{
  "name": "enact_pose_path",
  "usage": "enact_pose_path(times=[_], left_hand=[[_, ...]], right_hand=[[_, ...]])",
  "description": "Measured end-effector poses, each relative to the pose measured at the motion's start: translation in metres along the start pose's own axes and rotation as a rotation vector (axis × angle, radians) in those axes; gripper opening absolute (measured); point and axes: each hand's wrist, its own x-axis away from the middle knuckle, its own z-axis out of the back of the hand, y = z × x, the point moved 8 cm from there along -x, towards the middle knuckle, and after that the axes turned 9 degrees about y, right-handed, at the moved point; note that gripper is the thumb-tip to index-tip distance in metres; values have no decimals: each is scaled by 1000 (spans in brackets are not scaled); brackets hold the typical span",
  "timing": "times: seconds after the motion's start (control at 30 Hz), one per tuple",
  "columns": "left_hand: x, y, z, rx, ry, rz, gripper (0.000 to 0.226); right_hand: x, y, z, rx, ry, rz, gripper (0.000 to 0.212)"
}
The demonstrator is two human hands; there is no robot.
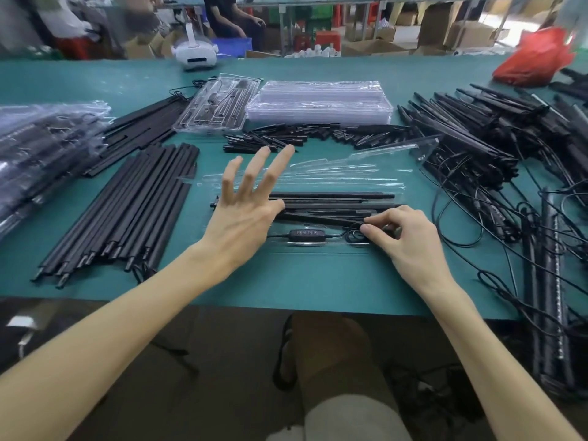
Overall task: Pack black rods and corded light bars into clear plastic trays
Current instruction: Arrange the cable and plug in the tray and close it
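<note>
A clear plastic tray [337, 183] lies open in front of me on the green table. In it lie black rods [334, 196], a light bar and its cord with an inline controller [306, 233]. My right hand [404, 240] has curled fingers on the coiled cord [355, 234] at the tray's right end, thumb and forefinger pinching it. My left hand [246, 205] hovers above the tray's left end, fingers spread and straight, holding nothing.
Long black rods [127, 211] lie in a bundle at left, short black pieces [302, 135] behind the tray. Empty trays [321, 103] are stacked at the back, a filled tray [216, 105] beside them. Packed trays [47, 144] are piled far left. Corded light bars [496, 144] sprawl at right.
</note>
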Motion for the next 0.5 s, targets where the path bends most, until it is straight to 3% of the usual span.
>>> enact_pose_path(times=[0.27,0.4,0.5], left_hand=[[9,3,-1,28,-27,-88,26],[23,15,-9,184,-69,-156,57],[25,15,-9,247,-107,-163,52]], right_hand=[[0,-2,-1,28,7,26,13],[-1,-4,-1,44,52,43,16],[-3,-2,-2,49,50,35,18]])
